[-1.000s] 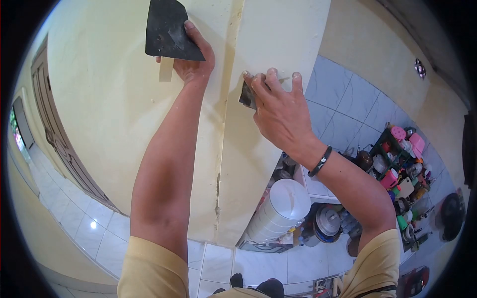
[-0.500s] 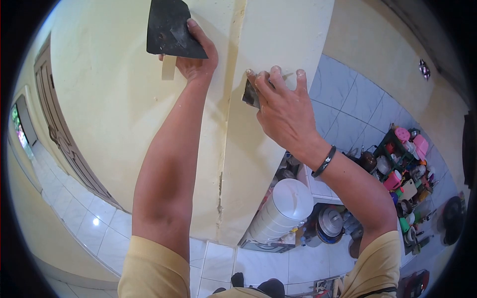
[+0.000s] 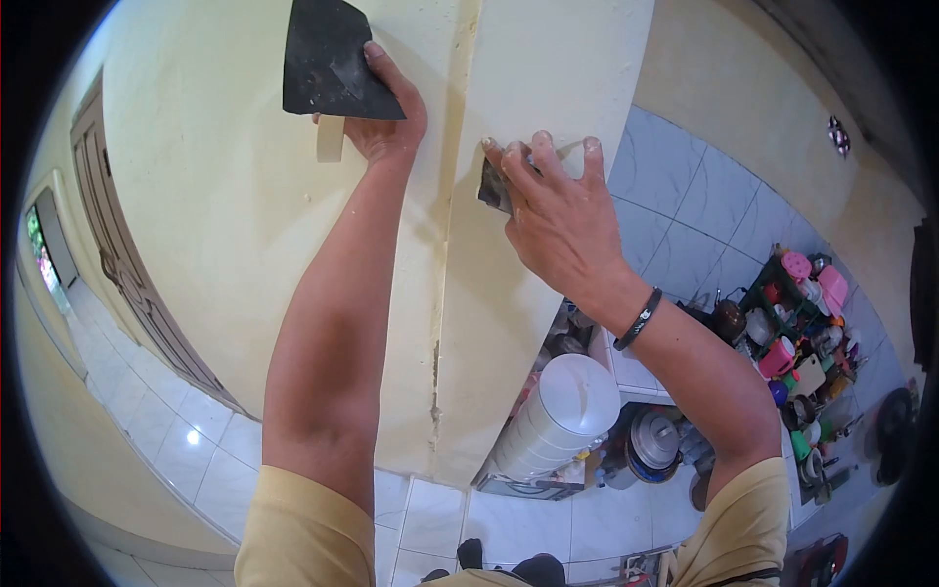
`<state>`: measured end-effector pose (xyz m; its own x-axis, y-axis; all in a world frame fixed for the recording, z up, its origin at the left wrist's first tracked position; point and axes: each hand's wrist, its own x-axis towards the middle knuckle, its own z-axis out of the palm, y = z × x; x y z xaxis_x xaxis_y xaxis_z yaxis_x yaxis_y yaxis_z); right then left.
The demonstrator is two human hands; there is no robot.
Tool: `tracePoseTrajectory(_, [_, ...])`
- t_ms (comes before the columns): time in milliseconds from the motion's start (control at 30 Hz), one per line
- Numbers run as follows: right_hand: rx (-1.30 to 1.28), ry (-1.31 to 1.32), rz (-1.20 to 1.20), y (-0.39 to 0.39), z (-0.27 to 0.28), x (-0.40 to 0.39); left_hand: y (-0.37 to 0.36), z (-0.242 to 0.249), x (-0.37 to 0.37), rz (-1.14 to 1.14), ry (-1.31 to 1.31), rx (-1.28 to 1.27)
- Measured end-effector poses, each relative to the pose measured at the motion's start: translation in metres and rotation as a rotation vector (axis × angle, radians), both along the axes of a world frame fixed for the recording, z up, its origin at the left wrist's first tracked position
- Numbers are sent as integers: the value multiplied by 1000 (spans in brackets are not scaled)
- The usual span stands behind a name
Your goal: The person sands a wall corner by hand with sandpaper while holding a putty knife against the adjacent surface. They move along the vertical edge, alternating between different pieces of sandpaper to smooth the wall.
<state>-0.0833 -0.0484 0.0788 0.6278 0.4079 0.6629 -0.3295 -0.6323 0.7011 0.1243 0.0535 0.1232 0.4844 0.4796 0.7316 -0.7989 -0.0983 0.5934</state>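
Yellow at the sleeves (image 3: 311,514), with a black wristband (image 3: 639,319) on the right arm (image 3: 694,367). Gripping a dark sheet (image 3: 333,70) in the left hand (image 3: 403,113), clamped beneath the thumb (image 3: 380,59) in front of the cream wall (image 3: 215,186), with a pale strip (image 3: 331,140) below its edge. Pinching a small dark piece (image 3: 492,188) in the right hand (image 3: 569,223), with the other fingers (image 3: 593,161) spread against the wall. Backed, farther off, by a white container (image 3: 548,426), a silver pot (image 3: 653,438), piled kitchenware (image 3: 808,374) and a brown door (image 3: 135,259).

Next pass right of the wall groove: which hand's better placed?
Right hand, probably: it's on that side, holding a dark piece at the wall. Left hand is across the groove, holding a black sheet.
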Motion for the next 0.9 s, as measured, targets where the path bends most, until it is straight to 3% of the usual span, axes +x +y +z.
tracePoseTrajectory(300, [3, -16, 38, -4, -1, 3, 6, 4, -24, -144, -2, -64])
tracePoseTrajectory(500, [-36, -12, 106, -16, -4, 3, 3, 3, -15, -61, 16, -60])
tracePoseTrajectory(900, [152, 3, 144, 5, 4, -4, -2, -1, 9, -3, -49, 32])
